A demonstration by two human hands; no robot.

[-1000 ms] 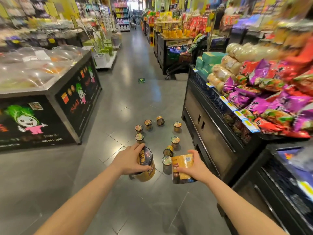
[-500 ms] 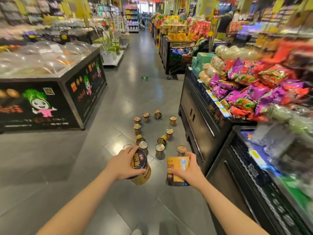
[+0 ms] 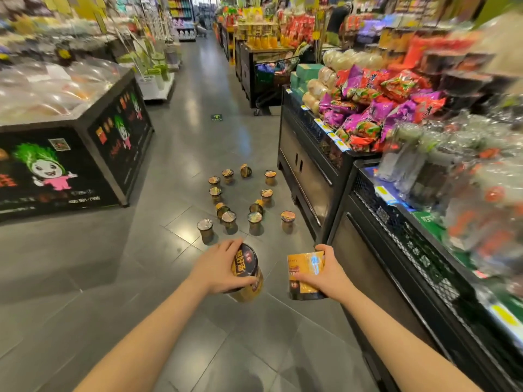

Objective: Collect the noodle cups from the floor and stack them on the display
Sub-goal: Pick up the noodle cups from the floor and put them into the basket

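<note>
While above the grey floor tiles (image 3: 141, 278), left hand (image 3: 218, 265) gripped a black-and-yellow noodle cup (image 3: 246, 274), tilted; right hand (image 3: 325, 274) clasped another noodle cup (image 3: 304, 274), upright. More cups (image 3: 246, 199) scattered ahead beside black display (image 3: 311, 171).

Motion-blurred wrapped goods (image 3: 464, 171) at three o'clock, display (image 3: 424, 250) cut by the right edge, far shelves (image 3: 181, 12) unreadable.

Both forearms reach forward; left hand (image 3: 219, 265) and right hand (image 3: 328, 274) each have fingers curled, gripping.
</note>
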